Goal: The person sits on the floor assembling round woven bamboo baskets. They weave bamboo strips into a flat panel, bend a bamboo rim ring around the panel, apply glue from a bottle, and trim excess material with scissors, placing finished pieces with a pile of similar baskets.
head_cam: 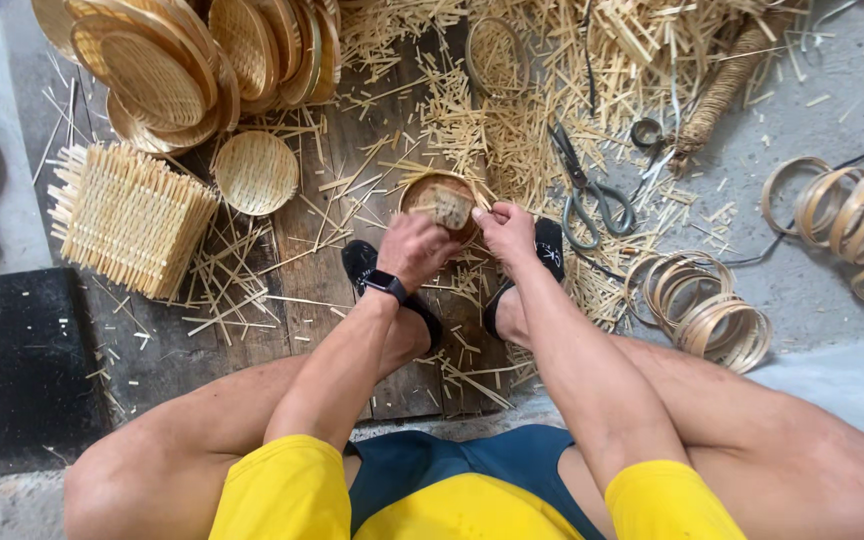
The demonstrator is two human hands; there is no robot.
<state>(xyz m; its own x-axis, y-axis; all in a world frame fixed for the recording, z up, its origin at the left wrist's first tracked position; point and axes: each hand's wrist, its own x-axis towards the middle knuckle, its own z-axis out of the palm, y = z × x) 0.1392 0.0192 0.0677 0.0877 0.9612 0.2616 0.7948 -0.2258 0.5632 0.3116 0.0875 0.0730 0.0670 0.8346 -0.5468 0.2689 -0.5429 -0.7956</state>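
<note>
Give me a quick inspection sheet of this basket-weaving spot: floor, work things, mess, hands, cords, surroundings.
Surface: wooden boards on a concrete floor.
Job's things: small round woven tray in a bamboo hoop, unfinished.
Clutter: bamboo splints strewn everywhere; scissors lying open.
Hands: left hand in a grip on the tray; right hand at its rim.
Cables: dark cord across the floor at right.
Surroundings: stacked finished trays, square woven mats, loose hoops, black mat.

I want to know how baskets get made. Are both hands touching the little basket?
Touching. The head view shows the left hand and right hand gripping the little basket.
</note>
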